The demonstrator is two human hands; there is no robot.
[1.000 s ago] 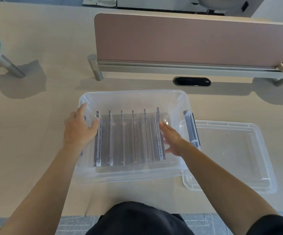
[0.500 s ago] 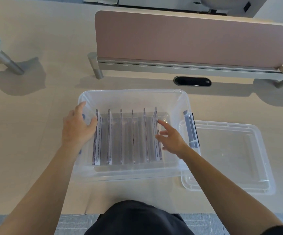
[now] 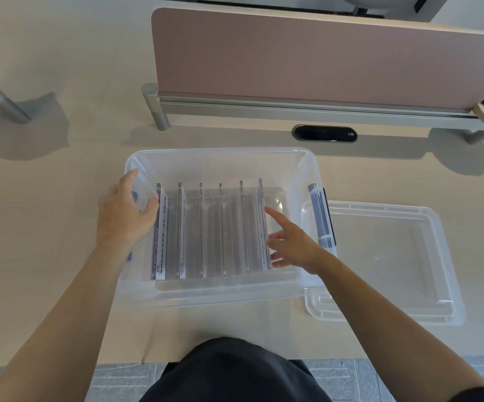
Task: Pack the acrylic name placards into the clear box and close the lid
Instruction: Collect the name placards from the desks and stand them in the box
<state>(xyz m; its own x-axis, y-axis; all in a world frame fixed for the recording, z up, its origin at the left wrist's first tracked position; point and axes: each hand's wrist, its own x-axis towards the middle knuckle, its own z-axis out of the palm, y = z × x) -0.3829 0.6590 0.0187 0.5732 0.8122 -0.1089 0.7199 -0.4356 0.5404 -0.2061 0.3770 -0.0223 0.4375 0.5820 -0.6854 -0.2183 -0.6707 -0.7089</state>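
A clear plastic box (image 3: 220, 158) sits on the desk in front of me with several acrylic name placards (image 3: 210, 230) standing on edge in a row inside it. My left hand (image 3: 123, 210) grips the box's left rim, thumb inside against the leftmost placard. Inside the box at its right end is my right hand (image 3: 290, 242), fingers spread, the index finger pointing at the rightmost placard and holding nothing. The clear lid (image 3: 385, 259) lies flat on the desk right of the box, beside the box's grey latch (image 3: 320, 216).
A pink desk divider (image 3: 307, 53) on a metal rail stands behind the box, with a black cable grommet (image 3: 324, 133) in the desk below it. A metal leg (image 3: 1, 104) stands at the far left. The desk's front edge is close to my body.
My right hand has drawn back slightly from the rightmost placard and opened its fingers. The left hand stays on the box's left rim.
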